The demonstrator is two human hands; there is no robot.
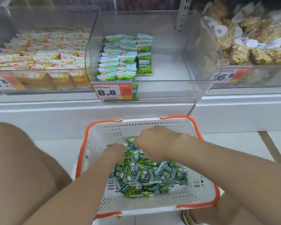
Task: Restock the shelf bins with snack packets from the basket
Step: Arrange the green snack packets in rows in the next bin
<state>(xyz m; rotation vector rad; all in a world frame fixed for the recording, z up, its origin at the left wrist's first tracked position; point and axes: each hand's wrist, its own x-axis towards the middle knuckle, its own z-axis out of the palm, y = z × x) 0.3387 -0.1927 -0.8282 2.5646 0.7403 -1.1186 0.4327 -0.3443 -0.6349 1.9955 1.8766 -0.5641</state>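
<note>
Left price tag [2, 82] cropped, basket packets [146, 176] blurred

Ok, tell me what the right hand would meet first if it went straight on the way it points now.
The right hand points left and down into the basket; it would likely meet the green packets first, just ahead of its curled fingers, though depth is unclear.

Basket [141, 121] below bin [169, 90]; pkts [149, 176] in basket, pkt rows [118, 62] bin left.
</note>
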